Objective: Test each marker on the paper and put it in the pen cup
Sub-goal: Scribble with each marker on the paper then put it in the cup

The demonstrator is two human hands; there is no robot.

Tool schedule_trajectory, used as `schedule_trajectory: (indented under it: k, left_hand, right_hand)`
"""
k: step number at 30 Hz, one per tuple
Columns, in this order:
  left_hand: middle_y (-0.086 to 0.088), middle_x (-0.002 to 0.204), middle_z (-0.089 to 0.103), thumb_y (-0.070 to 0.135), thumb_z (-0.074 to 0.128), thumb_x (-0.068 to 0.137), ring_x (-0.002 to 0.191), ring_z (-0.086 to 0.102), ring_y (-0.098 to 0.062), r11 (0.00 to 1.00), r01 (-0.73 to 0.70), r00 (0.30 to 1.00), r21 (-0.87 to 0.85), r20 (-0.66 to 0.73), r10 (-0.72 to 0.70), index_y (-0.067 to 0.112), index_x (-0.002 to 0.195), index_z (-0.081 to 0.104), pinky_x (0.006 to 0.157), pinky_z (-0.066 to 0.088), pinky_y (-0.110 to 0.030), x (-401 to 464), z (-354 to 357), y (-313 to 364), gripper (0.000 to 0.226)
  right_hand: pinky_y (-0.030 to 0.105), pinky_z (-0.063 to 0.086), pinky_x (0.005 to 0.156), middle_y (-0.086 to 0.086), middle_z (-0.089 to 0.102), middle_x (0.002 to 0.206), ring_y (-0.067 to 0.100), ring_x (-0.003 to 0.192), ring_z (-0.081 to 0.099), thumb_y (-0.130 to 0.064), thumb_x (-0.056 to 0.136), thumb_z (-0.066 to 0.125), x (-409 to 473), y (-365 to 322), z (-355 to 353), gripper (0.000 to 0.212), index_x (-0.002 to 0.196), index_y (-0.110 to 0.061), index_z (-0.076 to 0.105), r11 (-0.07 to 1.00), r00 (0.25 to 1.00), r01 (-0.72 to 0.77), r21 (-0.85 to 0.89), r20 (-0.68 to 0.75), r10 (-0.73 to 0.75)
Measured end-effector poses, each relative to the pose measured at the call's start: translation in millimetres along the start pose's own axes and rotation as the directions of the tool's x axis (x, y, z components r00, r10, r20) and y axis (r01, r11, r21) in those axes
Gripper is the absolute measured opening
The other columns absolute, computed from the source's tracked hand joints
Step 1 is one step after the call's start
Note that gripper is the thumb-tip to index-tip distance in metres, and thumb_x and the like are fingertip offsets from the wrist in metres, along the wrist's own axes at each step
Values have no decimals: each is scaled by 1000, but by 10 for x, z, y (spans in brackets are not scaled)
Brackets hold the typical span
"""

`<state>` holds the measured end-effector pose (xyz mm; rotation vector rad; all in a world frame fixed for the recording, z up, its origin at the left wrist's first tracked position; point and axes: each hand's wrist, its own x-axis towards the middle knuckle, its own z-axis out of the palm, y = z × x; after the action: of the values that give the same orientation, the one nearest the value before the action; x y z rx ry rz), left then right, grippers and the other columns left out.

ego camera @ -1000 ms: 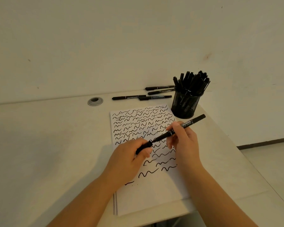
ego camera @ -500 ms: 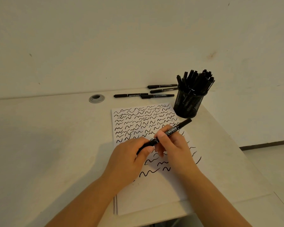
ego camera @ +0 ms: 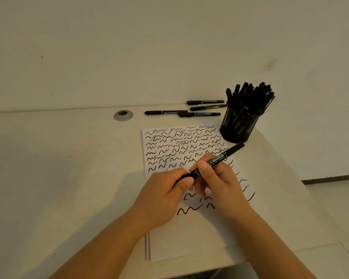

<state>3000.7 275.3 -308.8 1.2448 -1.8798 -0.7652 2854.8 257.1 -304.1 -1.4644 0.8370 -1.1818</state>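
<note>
Head view: both hands are on one black felt-tip marker (ego camera: 214,163) held over the white sheet of paper (ego camera: 191,240), just in front of the black mesh pen cup (ego camera: 237,127). The left hand (ego camera: 165,195) has thumb and curled fingers closed round the marker's lower end (looks like the cap, but the tip is hidden, so I can't tell if it's on or off). The right hand (ego camera: 218,179) pinches the barrel mid-length, fingers curled, with the far end pointing up toward the cup.

Judgement: this is a cap step, either pulling it off to test or pushing it back on after the squiggle.

Tips:
- Pull or push straight along the barrel axis, no twisting sideways; keep the right-hand pinch close to the joint so the barrel doesn't flex.
- Keep the tip over the paper, not the pale desk (ego camera: 69,178), in case it drags.
- New squiggle goes in the blank area on the side of the paper farthest from the cup; the rows nearer the cup are full.
- The cup is packed, so drop the marker in vertically into a gap.

Four loose black markers (ego camera: 205,102) lie just left of the cup, apparently still to be tested.
</note>
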Motion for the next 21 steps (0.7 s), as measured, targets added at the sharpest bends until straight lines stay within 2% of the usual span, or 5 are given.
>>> schedule_trajectory:
  k: [6,11,15,17,21]
  left_hand:
    - [-7,57,47,55,36,78,51,38,-8,987,24,999,-158,50,-16,43,67,56,49,30,-16,-14,-29,6,25]
    - [-23,70,52,54,39,79,60,43,-18,970,77,992,-233,112,-52,30,72,58,58,35,-26,-20,-54,-3,31]
    - [13,58,52,38,40,85,55,43,0,976,101,989,-194,130,-77,34,66,54,57,32,-13,-29,-35,6,24]
    - [22,55,52,36,39,86,53,46,3,981,93,989,-168,128,-72,33,69,52,54,32,-8,-26,-11,39,22]
    - [4,59,52,43,39,87,53,42,-7,987,69,997,-143,32,-65,37,72,55,53,33,-15,-20,15,48,22]
  right_hand:
    - [22,39,45,2,58,54,11,46,48,-26,89,45,16,-23,-8,22,74,-18,59,997,997,60,-41,47,-58]
    - [18,39,46,-2,58,54,8,45,47,-37,87,42,20,-22,-11,34,78,-8,55,988,990,123,-96,88,-114]
    - [16,38,46,2,57,55,8,46,46,-35,90,44,-37,13,-24,30,78,-10,56,989,994,93,-116,66,-86]
    - [15,37,47,0,57,55,5,46,46,-40,89,43,-66,20,-26,30,73,-18,56,981,997,74,-179,23,-70]
    - [18,39,47,-9,53,48,6,48,51,-51,92,37,-65,5,38,39,61,-30,48,877,983,26,-479,-147,-110]
